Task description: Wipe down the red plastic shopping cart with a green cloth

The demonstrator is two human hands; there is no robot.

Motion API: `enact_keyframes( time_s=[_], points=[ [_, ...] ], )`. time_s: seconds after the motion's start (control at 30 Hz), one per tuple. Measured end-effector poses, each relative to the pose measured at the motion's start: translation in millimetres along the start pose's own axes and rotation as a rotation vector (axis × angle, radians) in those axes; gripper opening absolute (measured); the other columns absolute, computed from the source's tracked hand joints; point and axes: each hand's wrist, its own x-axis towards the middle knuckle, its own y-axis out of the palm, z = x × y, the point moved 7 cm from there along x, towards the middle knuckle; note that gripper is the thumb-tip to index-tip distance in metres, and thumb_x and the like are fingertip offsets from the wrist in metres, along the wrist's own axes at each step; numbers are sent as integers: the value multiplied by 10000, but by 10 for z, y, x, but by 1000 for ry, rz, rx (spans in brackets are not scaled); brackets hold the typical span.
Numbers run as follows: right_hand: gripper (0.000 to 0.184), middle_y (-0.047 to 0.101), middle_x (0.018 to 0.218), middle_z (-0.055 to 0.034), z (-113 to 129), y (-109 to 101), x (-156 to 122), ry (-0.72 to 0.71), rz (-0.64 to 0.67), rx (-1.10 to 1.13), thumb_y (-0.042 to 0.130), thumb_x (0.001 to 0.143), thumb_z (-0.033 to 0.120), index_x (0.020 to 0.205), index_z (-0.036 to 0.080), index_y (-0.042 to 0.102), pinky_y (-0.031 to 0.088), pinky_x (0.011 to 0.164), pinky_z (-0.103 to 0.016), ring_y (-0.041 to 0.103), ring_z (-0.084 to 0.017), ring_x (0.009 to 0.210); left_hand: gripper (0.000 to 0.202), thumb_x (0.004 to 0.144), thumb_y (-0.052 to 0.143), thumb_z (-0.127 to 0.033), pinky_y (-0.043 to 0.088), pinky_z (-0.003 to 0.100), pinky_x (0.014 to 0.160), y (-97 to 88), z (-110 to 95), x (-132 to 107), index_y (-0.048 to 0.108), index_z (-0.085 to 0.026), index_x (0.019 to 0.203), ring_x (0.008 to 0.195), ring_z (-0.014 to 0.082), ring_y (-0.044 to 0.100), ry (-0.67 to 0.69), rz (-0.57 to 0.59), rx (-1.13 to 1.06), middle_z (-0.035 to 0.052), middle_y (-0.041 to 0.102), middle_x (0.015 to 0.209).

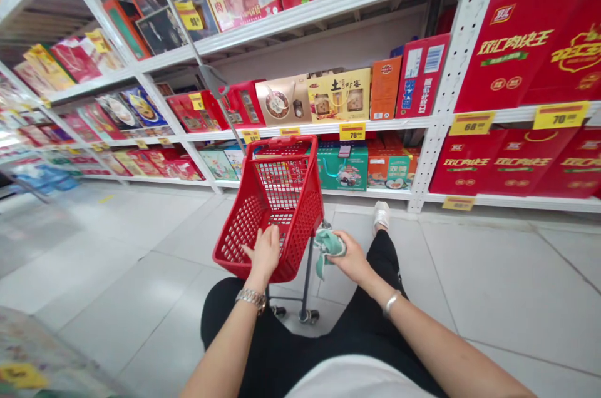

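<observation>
A red plastic shopping cart (303,248) on a wheeled metal frame stands between my legs. My left hand (263,253), with a metal watch at the wrist, is over the near part of its basket. Some of its fingers are apart and I see nothing in them; whether it touches the basket, I cannot tell. Just right of the cart, my right hand (350,255) grips a crumpled green and white cloth (325,244), part of which hangs down. A silver bangle circles that wrist.
White shelves (310,7) with boxed goods and yellow price tags run across the front. Red gift boxes (521,41) fill the right bay. A thin metal pole (183,22) slants down behind the cart. Pale tiles (154,298) cover the floor. Blurred goods lie at the lower left.
</observation>
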Motion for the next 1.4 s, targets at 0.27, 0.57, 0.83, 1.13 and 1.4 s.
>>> enact_keyframes(
  time_s=[0.27,0.57,0.83,1.13,1.4],
  points=[
    [505,663,1244,-93,524,255,392,-130,-24,-48,749,731,222,1213,233,601,453,1049,-456,597,-261,1181,648,901,521,-516,50,654,1228,161,-122,-269,511,-128,1419,1279,357,601,190,-27,214,234,597,1413],
    [495,577,1446,-85,883,1200,295,-543,499,-439,636,940,306,1416,277,503,102,1222,-602,418,-249,1416,378,872,561,-407,137,592,1249,16,134,-509,703,-179,1138,1071,311,708,357,-73,204,143,770,1108],
    [332,660,1315,-64,814,569,1001,-686,450,-766,469,1015,151,1296,271,596,257,1137,-533,539,-229,1244,464,905,545,-574,239,627,1216,-90,687,-495,662,-189,1136,995,290,744,570,-196,125,151,751,1185],
    [255,716,1089,-75,704,-404,1796,-486,371,-917,567,892,50,1076,188,676,283,1080,-443,588,-226,1067,451,962,441,-578,301,555,1224,-100,1066,-228,670,-200,1054,947,258,757,642,-105,154,112,778,1122],
    [296,699,1090,-91,972,-435,1729,-369,371,-989,668,768,39,1033,169,651,234,1132,-437,590,-247,1120,287,953,464,-394,137,611,1248,-236,1103,-5,676,-209,895,1248,297,634,518,-70,317,131,779,1105]
  ],
)
